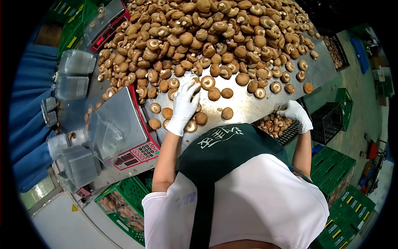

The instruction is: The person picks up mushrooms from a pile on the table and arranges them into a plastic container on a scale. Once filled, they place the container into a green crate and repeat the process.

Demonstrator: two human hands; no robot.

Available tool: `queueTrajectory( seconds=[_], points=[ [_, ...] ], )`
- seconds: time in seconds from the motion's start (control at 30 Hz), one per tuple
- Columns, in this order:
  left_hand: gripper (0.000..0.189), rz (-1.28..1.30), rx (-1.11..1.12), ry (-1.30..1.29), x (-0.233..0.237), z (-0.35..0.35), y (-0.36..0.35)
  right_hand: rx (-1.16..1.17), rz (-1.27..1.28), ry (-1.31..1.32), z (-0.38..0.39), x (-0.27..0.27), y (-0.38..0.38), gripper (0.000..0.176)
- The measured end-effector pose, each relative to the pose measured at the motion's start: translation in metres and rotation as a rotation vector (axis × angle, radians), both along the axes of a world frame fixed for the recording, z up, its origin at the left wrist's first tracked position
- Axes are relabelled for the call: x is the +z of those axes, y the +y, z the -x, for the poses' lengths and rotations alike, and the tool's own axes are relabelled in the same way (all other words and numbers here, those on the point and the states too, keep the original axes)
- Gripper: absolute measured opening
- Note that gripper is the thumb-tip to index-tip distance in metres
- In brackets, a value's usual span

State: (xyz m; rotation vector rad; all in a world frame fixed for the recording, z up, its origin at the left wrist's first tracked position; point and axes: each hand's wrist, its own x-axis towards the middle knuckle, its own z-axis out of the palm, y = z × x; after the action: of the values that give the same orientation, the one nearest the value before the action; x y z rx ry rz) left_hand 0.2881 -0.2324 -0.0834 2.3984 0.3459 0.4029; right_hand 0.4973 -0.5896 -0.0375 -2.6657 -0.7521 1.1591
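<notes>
My left hand, in a white glove, reaches over the metal table. Its fingers curl round a brown shiitake mushroom at the near edge of the big pile. Loose mushrooms lie around that hand, some cap up and others showing pale gills and stems. Over on the right, my gloved right hand is above a black crate of small mushrooms. Its fingers are loosely bent and slightly apart, with no mushroom visible in them.
A red-framed scale with a clear plastic tray stands at left. Stacked clear trays sit beyond it. Another scale is at upper left. Green crates and an extra black crate are at right.
</notes>
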Motion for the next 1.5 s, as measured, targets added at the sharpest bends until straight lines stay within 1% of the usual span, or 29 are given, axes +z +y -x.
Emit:
queueTrajectory(
  seconds=[0.03, 0.1, 0.13, 0.2, 0.23, 0.27, 0.3, 0.37, 0.43, 0.5, 0.53, 0.57, 0.67, 0.7, 0.77, 0.8, 0.83, 0.9, 0.93, 0.97, 1.0, 1.03, 1.1, 1.17, 1.23, 1.33, 1.37, 1.43, 1.5],
  points=[
    [0.036, 0.0, -0.003, -0.003, 0.002, -0.01, 0.0, 0.016, 0.063, -0.084, -0.001, 0.005, 0.005, 0.034],
    [0.048, -0.084, -0.026, -0.001, 0.005, -0.035, -0.001, -0.205, -0.12, -0.163, 0.009, 0.026, 0.036, 0.035],
    [0.056, -0.143, -0.038, 0.029, 0.005, -0.049, -0.002, -0.128, -0.202, -0.213, 0.008, 0.022, 0.05, 0.035],
    [0.078, -0.31, -0.051, 0.157, 0.004, -0.077, -0.005, -0.184, -0.498, -0.145, 0.016, 0.012, 0.09, 0.035],
    [0.086, -0.386, -0.062, 0.24, 0.003, -0.088, -0.006, -0.148, -0.48, -0.175, 0.023, 0.017, 0.114, 0.034],
    [0.089, -0.431, -0.073, 0.307, 0.002, -0.096, -0.007, -0.005, -0.543, -0.284, 0.024, 0.009, 0.135, 0.036],
    [0.091, -0.477, -0.084, 0.374, 0.001, -0.101, -0.006, 0.034, -0.516, -0.401, 0.024, -0.009, 0.153, 0.038],
    [0.089, -0.534, -0.089, 0.448, -0.01, -0.098, 0.001, 0.071, -0.447, -0.509, 0.021, -0.027, 0.187, 0.059],
    [0.084, -0.546, -0.12, 0.412, -0.013, -0.086, 0.003, 0.139, -0.215, -0.545, 0.031, -0.025, 0.21, 0.07],
    [0.077, -0.505, -0.095, 0.416, -0.009, -0.071, 0.0, 0.232, -0.247, -0.761, 0.051, -0.045, 0.214, 0.069],
    [0.075, -0.526, -0.091, 0.432, -0.009, -0.063, 0.0, 0.216, -0.334, -0.77, 0.057, -0.049, 0.214, 0.072],
    [0.073, -0.546, -0.085, 0.447, -0.01, -0.054, 0.0, 0.244, -0.325, -0.772, 0.063, -0.05, 0.211, 0.066],
    [0.058, -0.469, 0.023, 0.383, -0.022, -0.019, 0.004, 0.327, -0.499, -0.584, 0.085, -0.043, 0.203, 0.048],
    [0.054, -0.453, 0.056, 0.392, -0.025, -0.009, 0.005, 0.282, -0.552, -0.504, 0.098, -0.047, 0.201, 0.046],
    [0.044, -0.438, 0.059, 0.36, -0.02, 0.01, 0.007, 0.381, -0.657, -0.584, 0.114, -0.049, 0.197, 0.036],
    [0.041, -0.431, 0.073, 0.354, -0.02, 0.018, 0.006, 0.393, -0.706, -0.498, 0.116, -0.046, 0.194, 0.03],
    [0.039, -0.423, 0.091, 0.35, -0.02, 0.024, 0.005, 0.394, -0.707, -0.494, 0.115, -0.041, 0.193, 0.03],
    [0.038, -0.41, 0.095, 0.308, -0.019, 0.035, 0.004, 0.172, -0.709, -0.257, 0.107, -0.031, 0.196, 0.021],
    [0.037, -0.397, 0.097, 0.258, -0.019, 0.039, 0.004, 0.075, -0.831, -0.338, 0.1, -0.027, 0.2, 0.017],
    [0.037, -0.396, 0.102, 0.263, -0.019, 0.04, 0.004, 0.073, -0.705, -0.396, 0.086, -0.019, 0.206, 0.016],
    [0.036, -0.351, 0.1, 0.217, -0.017, 0.039, 0.005, 0.064, -0.742, -0.529, 0.072, -0.018, 0.211, 0.017],
    [0.035, -0.308, 0.096, 0.167, -0.014, 0.035, 0.006, -0.004, -0.632, -0.564, 0.062, -0.008, 0.218, 0.021],
    [0.034, -0.322, 0.092, 0.138, -0.008, 0.02, 0.006, 0.119, -0.524, -0.628, 0.033, -0.047, 0.23, 0.041],
    [0.035, -0.236, 0.047, 0.136, -0.006, 0.001, 0.005, 0.233, -0.373, -0.567, 0.022, -0.064, 0.241, 0.039],
    [0.037, -0.222, 0.042, 0.069, -0.011, -0.018, 0.002, 0.232, -0.405, -0.583, 0.017, -0.072, 0.242, 0.034],
    [0.042, -0.249, 0.028, 0.113, -0.019, -0.042, -0.004, 0.011, -0.833, -0.377, 0.014, -0.074, 0.229, 0.026],
    [0.047, -0.202, 0.029, 0.139, -0.022, -0.048, -0.007, -0.12, -0.916, -0.239, 0.016, -0.071, 0.219, 0.024],
    [0.052, -0.151, 0.034, 0.172, -0.03, -0.056, -0.013, -0.314, -0.935, -0.111, 0.027, -0.033, 0.201, 0.027],
    [0.056, -0.15, 0.017, 0.229, -0.036, -0.063, -0.015, -0.415, -0.834, 0.156, 0.022, -0.011, 0.169, 0.03]
  ],
)
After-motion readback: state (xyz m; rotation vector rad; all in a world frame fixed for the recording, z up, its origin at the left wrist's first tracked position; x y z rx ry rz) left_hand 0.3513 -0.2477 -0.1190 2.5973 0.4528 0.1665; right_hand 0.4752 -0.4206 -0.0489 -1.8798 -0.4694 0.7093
